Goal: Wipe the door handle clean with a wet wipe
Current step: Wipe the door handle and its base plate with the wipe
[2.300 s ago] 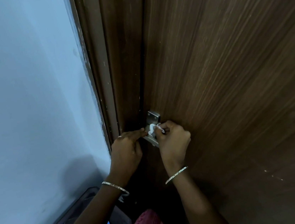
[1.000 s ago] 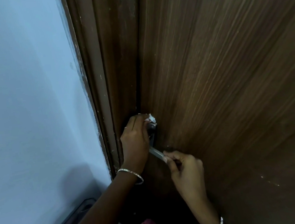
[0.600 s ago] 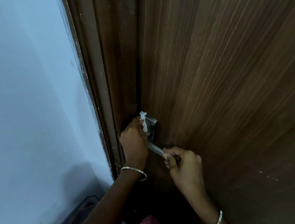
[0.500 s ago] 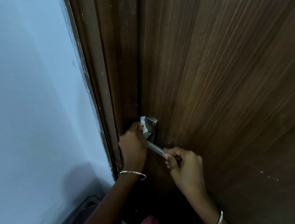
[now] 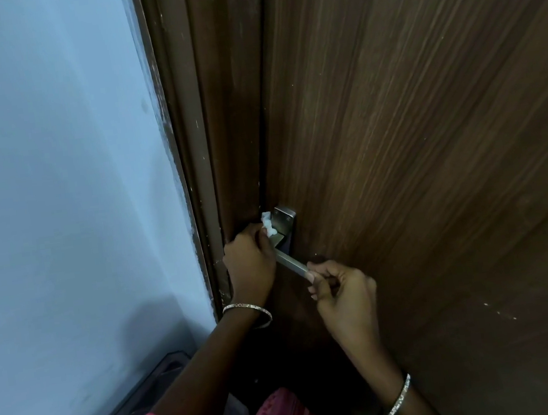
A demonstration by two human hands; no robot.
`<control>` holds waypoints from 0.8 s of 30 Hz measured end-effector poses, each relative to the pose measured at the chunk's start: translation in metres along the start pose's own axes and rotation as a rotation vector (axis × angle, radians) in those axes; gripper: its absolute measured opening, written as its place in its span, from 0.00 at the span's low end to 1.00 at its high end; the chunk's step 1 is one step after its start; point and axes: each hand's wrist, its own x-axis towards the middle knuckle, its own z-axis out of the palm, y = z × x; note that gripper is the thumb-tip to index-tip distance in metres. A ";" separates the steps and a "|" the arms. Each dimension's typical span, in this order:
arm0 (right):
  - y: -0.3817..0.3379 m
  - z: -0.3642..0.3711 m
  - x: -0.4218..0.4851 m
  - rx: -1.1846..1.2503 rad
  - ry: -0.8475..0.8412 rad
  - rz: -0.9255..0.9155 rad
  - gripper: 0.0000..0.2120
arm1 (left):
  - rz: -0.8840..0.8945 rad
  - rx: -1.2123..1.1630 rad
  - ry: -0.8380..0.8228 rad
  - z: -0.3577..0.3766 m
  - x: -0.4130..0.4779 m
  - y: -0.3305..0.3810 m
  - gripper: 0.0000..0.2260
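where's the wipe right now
In the head view the wipe is bunched in the left hand, pressed at the left edge of the handle plate, just above the lever.

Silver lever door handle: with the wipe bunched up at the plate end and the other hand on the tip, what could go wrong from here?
1. The white wet wipe is wadded small in the left hand, so little cloth may meet the silver lever door handle; the middle could stay unwiped.
2. The right hand pinches the lever tip, so that end is covered and bare fingers may re-soil it.
3. Pressing down may unlatch the brown wooden door.
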 end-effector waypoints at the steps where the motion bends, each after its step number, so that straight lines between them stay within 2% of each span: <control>1: 0.000 0.000 0.000 0.006 0.001 -0.002 0.09 | -0.017 -0.033 0.009 0.000 -0.002 -0.001 0.09; 7: 0.001 0.001 -0.001 0.000 0.006 -0.017 0.08 | -0.121 -0.256 0.059 0.001 -0.009 0.000 0.10; 14: 0.003 0.000 -0.001 0.039 0.008 -0.004 0.07 | -0.120 -0.197 0.122 -0.014 -0.018 0.000 0.07; 20: 0.002 -0.001 -0.002 0.038 0.002 -0.004 0.06 | -0.202 -0.179 0.121 -0.026 -0.040 -0.010 0.07; 24: 0.002 -0.001 -0.003 0.007 -0.017 -0.019 0.07 | -0.106 -0.144 0.140 -0.019 -0.034 -0.007 0.08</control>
